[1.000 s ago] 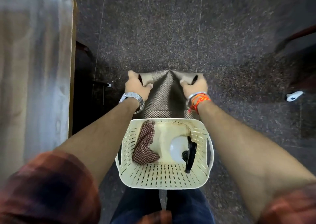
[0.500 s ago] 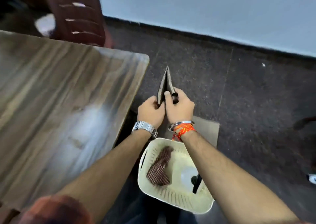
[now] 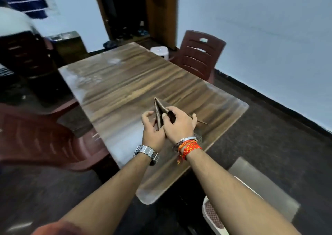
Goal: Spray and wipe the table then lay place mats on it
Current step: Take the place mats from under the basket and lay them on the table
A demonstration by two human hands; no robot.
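I hold a stack of brown woven place mats (image 3: 159, 110) on edge over the near end of the glossy wooden table (image 3: 129, 84). My left hand (image 3: 152, 129) grips one side of the mats and my right hand (image 3: 178, 125) grips the other, with one mat fanned out flat to the right. More grey mat (image 3: 260, 182) lies on the floor at lower right. A cream basket (image 3: 209, 216) holding a checked cloth (image 3: 212, 216) shows under my right forearm; most of it is hidden.
Maroon plastic chairs stand at the table's left side (image 3: 41, 141) and far right corner (image 3: 199, 55). A white stool (image 3: 159, 51) sits beyond the table's far end. A dark doorway (image 3: 136, 10) opens behind, with a blue wall on the right.
The view has swung up from the basket and floor to the table. My hands have lifted the mats, brought them together and carried them over the table's near end.
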